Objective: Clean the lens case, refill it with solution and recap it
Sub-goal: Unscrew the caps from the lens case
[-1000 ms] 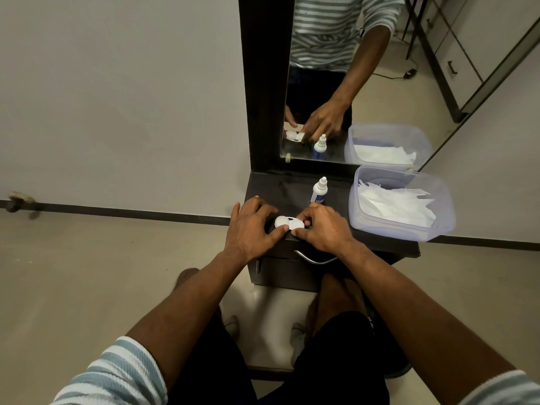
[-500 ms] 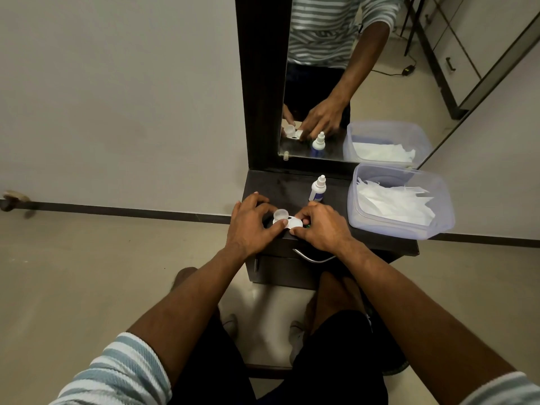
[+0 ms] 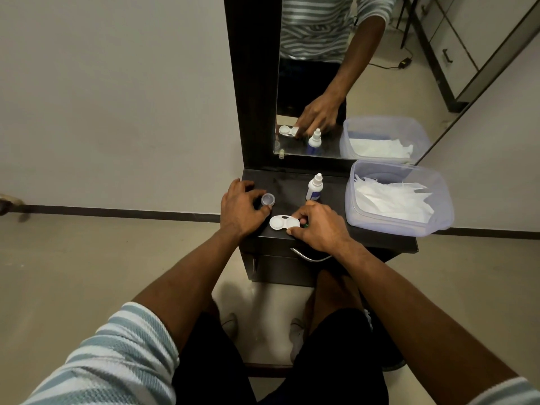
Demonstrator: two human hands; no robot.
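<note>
Head view: lens case (image 3: 284, 222) lies flat near the front edge of the dark counter (image 3: 380, 241), white, its left well uncovered and a dark spot showing at the middle. Right hand (image 3: 318, 226) is at the case's right end, fingers (image 3: 301, 212) curled over that end and thumb at the front edge, gripping it; a bit of green (image 3: 306, 225) shows under the fingers, too small to identify. Left hand (image 3: 239, 210) is to the left of the case, apart from it, fingers curled round a small clear cap (image 3: 268, 199) that sits open side up on the counter, thumb tip just below the cap. Small solution bottle (image 3: 314, 187), white with a blue label, stands upright behind the right hand, nozzle cap on. Clear plastic tub (image 3: 438, 223) holding white tissues (image 3: 391, 197) sits at the right end of the counter, overhanging its edge. Mirror (image 3: 321, 83) behind the counter reflects the case, bottle, tub and one hand. Metal drawer handle (image 3: 309, 257) is below the counter's front edge
</note>
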